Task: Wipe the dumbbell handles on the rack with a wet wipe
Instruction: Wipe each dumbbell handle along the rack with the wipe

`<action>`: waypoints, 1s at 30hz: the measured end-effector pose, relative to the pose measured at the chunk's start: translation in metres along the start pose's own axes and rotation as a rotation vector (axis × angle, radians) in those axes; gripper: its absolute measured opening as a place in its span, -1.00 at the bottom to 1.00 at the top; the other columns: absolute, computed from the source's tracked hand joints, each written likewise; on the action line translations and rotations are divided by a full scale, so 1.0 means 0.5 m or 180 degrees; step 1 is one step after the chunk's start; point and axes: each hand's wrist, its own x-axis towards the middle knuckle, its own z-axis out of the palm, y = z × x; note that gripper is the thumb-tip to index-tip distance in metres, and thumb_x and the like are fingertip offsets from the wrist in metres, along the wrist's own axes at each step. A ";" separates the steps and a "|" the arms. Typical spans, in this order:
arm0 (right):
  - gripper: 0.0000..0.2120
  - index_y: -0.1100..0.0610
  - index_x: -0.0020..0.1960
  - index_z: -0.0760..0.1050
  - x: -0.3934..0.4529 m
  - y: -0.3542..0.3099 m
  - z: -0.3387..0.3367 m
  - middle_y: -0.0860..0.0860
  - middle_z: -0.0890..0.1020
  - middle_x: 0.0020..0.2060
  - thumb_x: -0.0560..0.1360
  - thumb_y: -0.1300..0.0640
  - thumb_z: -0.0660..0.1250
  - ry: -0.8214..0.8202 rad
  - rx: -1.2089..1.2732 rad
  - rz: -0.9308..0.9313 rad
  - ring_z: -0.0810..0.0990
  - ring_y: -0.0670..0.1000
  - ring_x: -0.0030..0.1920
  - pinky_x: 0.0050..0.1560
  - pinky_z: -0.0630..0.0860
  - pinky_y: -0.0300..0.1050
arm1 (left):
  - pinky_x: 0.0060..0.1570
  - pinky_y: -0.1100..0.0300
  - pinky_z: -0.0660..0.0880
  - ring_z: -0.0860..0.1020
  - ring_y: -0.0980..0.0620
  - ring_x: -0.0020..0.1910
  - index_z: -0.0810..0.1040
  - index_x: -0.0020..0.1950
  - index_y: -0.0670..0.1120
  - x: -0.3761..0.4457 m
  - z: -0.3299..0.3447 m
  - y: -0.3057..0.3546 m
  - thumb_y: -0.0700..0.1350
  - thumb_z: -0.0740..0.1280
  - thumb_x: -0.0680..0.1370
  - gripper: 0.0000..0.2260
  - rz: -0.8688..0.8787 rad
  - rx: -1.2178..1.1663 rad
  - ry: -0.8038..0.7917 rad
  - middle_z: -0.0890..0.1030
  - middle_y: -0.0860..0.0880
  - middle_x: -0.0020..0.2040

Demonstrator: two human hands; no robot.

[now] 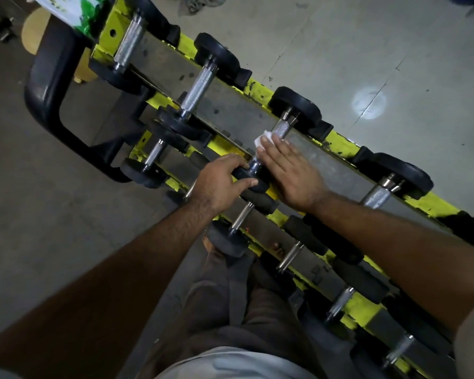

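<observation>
Wiping third top-row handle (281, 129) on rack (340, 144) | right hand (288, 173) flat, pressing wipe (264, 138) onto it | left hand (219, 181) grips its near weight (251, 177) | progress: midway at best; which handles are clean, cannot tell.

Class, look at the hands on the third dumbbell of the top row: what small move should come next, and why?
Probably slide the right hand with the wipe up the handle toward the far head. The wipe sits partway along, with bare knurled metal showing beyond it, while the left hand has a grip on the near head to steady the dumbbell.
</observation>
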 end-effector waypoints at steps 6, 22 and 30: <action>-0.38 0.27 0.61 0.08 0.019 0.022 -0.014 0.25 0.12 0.59 0.60 0.26 0.21 0.0191 0.0005 0.0613 0.08 0.22 0.60 0.54 0.16 0.23 | -0.11 0.23 0.43 0.53 0.08 -0.07 0.61 0.04 -0.06 -0.003 0.007 0.000 0.01 0.55 0.40 -0.70 -0.0034 -0.0050 0.0081 0.58 0.08 -0.04; -0.44 0.25 0.60 0.12 0.002 0.066 -0.028 0.23 0.15 0.59 0.62 0.26 0.09 0.0027 0.0014 0.0381 0.10 0.19 0.60 0.52 0.19 0.25 | 0.18 0.28 0.40 0.48 0.21 0.14 0.59 0.07 -0.09 -0.024 0.038 0.005 -0.07 0.56 0.38 -0.67 -0.0125 -0.0420 0.0419 0.53 0.17 0.12; -0.40 0.25 0.60 0.14 -0.002 0.049 -0.020 0.22 0.17 0.58 0.57 0.30 0.15 0.0022 -0.0082 0.0165 0.10 0.18 0.60 0.57 0.10 0.18 | 0.30 0.15 0.40 0.49 0.03 0.33 0.58 0.07 -0.08 -0.027 0.033 0.018 -0.08 0.56 0.39 -0.68 -0.0234 -0.0363 0.0322 0.59 0.04 0.18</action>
